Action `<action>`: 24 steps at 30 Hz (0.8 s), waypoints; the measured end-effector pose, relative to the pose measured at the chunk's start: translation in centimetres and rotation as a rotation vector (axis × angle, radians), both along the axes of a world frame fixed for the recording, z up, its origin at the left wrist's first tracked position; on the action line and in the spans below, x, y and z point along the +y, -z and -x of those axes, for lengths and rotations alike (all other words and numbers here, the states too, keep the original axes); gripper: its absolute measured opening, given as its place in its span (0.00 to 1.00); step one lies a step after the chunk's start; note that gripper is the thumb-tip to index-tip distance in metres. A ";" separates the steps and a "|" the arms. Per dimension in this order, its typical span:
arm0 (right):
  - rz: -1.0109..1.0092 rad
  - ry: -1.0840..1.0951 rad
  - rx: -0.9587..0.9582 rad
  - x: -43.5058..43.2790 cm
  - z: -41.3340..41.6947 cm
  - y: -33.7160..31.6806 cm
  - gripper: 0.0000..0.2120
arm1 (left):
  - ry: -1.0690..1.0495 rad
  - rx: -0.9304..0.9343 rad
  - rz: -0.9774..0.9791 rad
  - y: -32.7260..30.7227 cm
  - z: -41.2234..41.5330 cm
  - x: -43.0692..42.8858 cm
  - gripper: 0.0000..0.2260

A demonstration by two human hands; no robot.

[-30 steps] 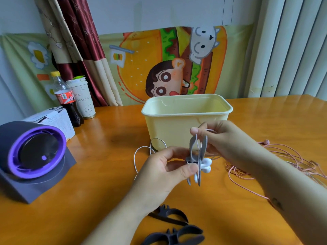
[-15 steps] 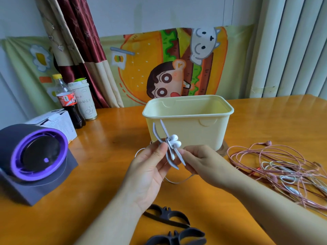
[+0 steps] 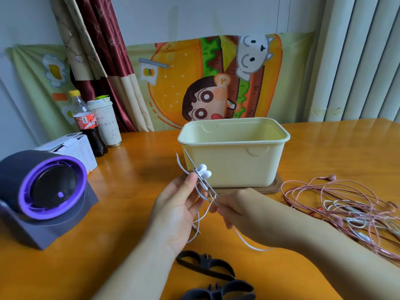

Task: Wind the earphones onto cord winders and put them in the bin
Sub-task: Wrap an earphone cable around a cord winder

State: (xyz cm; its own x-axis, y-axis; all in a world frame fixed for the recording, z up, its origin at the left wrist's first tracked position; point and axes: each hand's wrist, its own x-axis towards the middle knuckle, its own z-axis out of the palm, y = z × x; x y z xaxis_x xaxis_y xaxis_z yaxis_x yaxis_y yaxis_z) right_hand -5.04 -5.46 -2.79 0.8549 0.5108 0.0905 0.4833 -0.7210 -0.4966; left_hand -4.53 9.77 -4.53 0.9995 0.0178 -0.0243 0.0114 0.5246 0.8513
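My left hand (image 3: 176, 210) pinches a grey cord winder (image 3: 191, 169) in front of the pale yellow bin (image 3: 233, 158). Two white earbuds (image 3: 204, 170) are clipped at the winder's middle. Just to the right and slightly lower, my right hand (image 3: 240, 210) grips the white cord (image 3: 249, 243), which loops down from the winder toward the table. Two dark cord winders (image 3: 205, 266) lie on the table near the front edge. A tangle of pink and white earphones (image 3: 346, 206) lies at the right.
A purple and grey round device (image 3: 43, 191) stands at the left, with a white box (image 3: 71, 148), a cola bottle (image 3: 86, 124) and a paper cup (image 3: 107, 124) behind it. The bin sits on a brown lid (image 3: 275, 185). The orange table (image 3: 129, 176) holds all of this.
Both hands dropped from in front of the bin and the winder tilted left. My right hand moved from the winder's top to below it, pulling the white cord down.
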 end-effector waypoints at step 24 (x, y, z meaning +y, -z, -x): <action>0.199 0.122 -0.081 -1.3 1.3 -3.8 0.13 | 0.076 -0.006 -0.316 0.6 0.5 -0.2 0.13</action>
